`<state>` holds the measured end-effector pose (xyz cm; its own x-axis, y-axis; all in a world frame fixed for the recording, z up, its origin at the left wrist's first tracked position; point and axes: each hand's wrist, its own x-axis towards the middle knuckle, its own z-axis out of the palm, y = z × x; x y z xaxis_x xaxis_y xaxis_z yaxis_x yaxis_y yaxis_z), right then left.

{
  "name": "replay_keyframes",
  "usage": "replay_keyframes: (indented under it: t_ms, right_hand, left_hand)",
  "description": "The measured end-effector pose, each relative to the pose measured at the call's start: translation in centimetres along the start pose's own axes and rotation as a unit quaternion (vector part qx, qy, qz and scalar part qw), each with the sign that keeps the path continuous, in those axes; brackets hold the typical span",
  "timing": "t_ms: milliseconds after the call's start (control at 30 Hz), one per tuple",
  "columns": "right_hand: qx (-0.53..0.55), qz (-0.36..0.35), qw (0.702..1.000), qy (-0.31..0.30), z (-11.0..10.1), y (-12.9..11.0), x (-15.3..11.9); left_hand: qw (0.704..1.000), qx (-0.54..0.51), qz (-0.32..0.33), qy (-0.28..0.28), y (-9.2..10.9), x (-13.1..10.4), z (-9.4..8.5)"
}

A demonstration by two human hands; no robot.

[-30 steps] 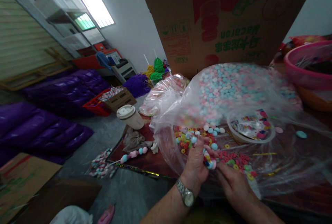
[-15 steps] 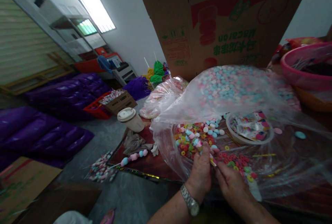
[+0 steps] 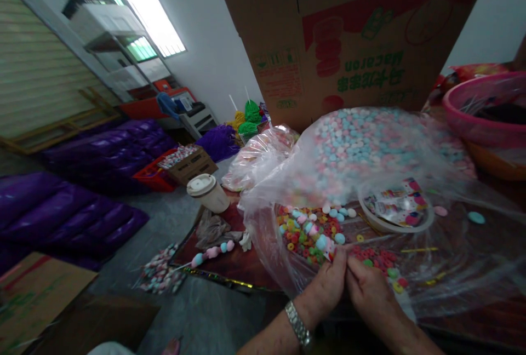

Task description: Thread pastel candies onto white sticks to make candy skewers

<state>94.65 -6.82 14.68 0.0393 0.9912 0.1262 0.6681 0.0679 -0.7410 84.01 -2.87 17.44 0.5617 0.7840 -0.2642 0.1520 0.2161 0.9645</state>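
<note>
Your left hand [image 3: 329, 282] pinches the wrapped end of a pink-and-blue candy skewer [image 3: 321, 242], left of the round tub [image 3: 430, 220] and nearer you. Your right hand [image 3: 367, 286] presses against it, fingers closed; what they pinch cannot be told. Ring candies [image 3: 292, 238] lie under the skewer, left of the tub, which holds printed wrappers [image 3: 393, 201]. A lidded cup [image 3: 214, 199] stands on the desk [image 3: 263, 263], well left of the tub; a big candy bag [image 3: 361, 138] bulges behind it, before a cardboard box [image 3: 283, 32].

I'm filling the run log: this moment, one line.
left hand: holding candy string | right hand: fingertips close to left's | nearby: ring candies, round tub, lidded cup
</note>
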Motion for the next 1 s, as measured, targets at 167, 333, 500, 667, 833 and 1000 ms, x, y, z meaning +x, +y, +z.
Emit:
replay_keyframes:
  t_ms: [167, 333, 500, 667, 833, 1000]
  right_hand:
    - [-0.025, -0.027, 0.998, -0.047, -2.7, 2.1, 1.0]
    - [-0.119, -0.137, 0.977, -0.111, -5.9, 1.5, 1.3]
    - [-0.184, -0.216, 0.952, -0.109, -7.0, 0.4, 1.9]
    - [-0.176, -0.224, 0.952, -0.110, -7.4, 0.4, 2.9]
    - [0.140, -0.022, 0.989, -0.036, -5.9, 1.0, 2.9]
    - [0.208, -0.005, 0.977, -0.046, -3.0, 0.7, 1.8]
  left_hand:
    - [0.924, 0.365, 0.105, -0.049, 4.1, -3.2, -3.6]
    - [0.742, 0.619, 0.248, 0.073, 6.1, -2.3, -6.8]
    - [0.837, 0.499, 0.212, -0.077, 3.4, -0.9, -5.7]
    - [0.931, 0.323, 0.166, -0.045, 1.6, -0.4, -3.8]
    - [0.995, 0.059, 0.066, 0.046, 1.3, 0.3, -2.5]
    - [0.996, -0.027, -0.015, 0.088, 1.0, 0.3, -1.9]
